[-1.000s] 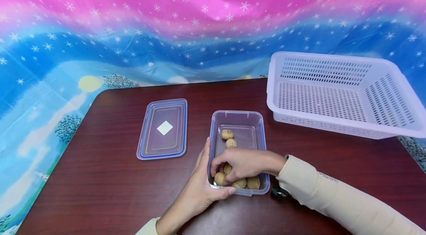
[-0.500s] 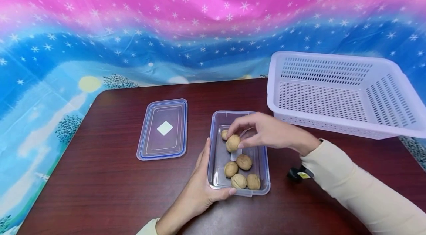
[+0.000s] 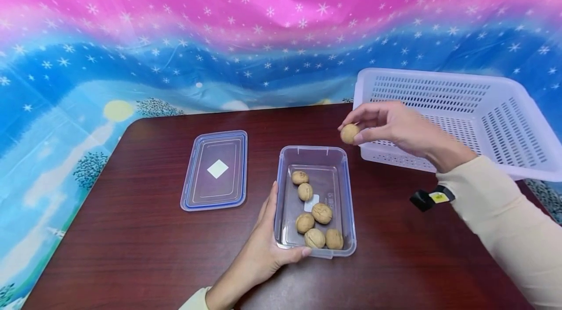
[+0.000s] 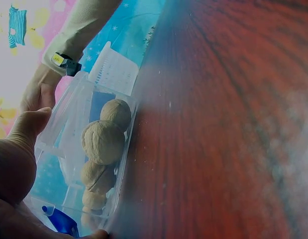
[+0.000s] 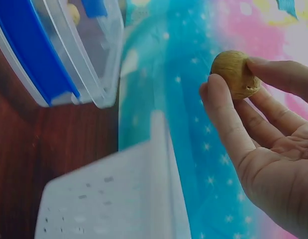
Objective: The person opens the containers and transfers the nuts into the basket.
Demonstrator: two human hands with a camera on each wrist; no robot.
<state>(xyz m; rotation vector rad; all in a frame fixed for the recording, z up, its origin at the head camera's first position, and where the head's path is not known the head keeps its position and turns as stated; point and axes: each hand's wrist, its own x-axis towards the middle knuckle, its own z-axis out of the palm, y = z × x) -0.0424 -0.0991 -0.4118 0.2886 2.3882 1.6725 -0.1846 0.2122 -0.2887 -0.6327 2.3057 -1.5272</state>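
Observation:
In the head view my right hand (image 3: 397, 127) pinches a walnut (image 3: 350, 134) between thumb and fingertips, in the air beside the left end of the white basket (image 3: 518, 169). The right wrist view shows that walnut (image 5: 235, 73) held at the fingertips, away from the palm. My left hand (image 3: 270, 246) grips the near left corner of a clear plastic container (image 3: 349, 195), thumb across its front and fingers along its left side. Several walnuts (image 3: 322, 213) lie inside, most near the front; the left wrist view shows some walnuts (image 4: 103, 142) through the wall.
To the left, a clear lid (image 3: 206, 180) with a blue seal and a white diamond label lies flat on the dark red wooden table (image 3: 145, 212). The perforated basket stands at the table's back right. A patterned cloth (image 3: 263, 46) hangs behind.
My right hand has lifted a walnut out of the container and carried it up and right toward the basket. The left hand and the container stay where they were.

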